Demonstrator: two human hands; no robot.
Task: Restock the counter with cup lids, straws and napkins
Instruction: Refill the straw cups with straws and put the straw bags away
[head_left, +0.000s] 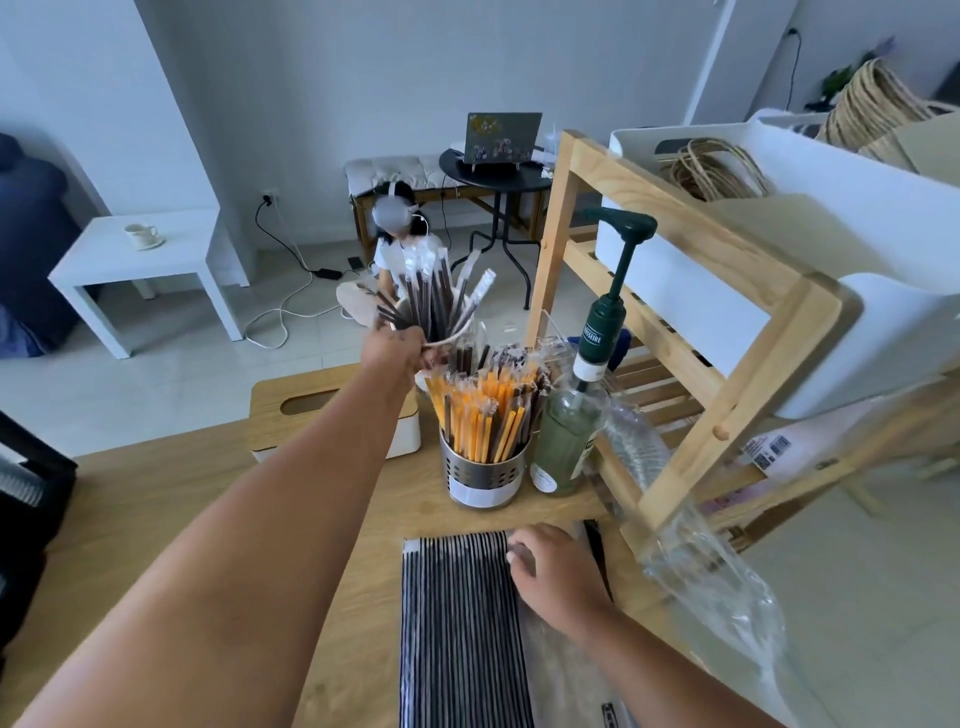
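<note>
At the centre of the frame the left hand (396, 347) has its grip closed around a fanned bundle of wrapped dark straws (434, 293), held above and just behind the steel holder (485, 470), which stands on the tabletop (171, 499) already crowded with orange and dark straws (485, 410). At the lower centre the right hand (558, 571) rests flat, fingers loosely spread and pinching nothing, on the right edge of a flat pack of dark straws (460, 618) lying on the tabletop. The main risk, as I judge it, is the holder's fullness: pushing the bundle down into so tight a cluster could buckle the wrappers, spill straws over the rim, or tip the holder against the pump bottle (569, 431) touching its right side. The bundle is splayed at the top, so a loose hold could let single straws slide off past the far edge to the floor. The crumpled clear plastic (711, 571) at the lower right hangs near the wooden rack (727, 332) and might snag the right arm. The wooden-topped box (332, 415) left of the holder may be for napkins. No cup lids are clearly visible.
</note>
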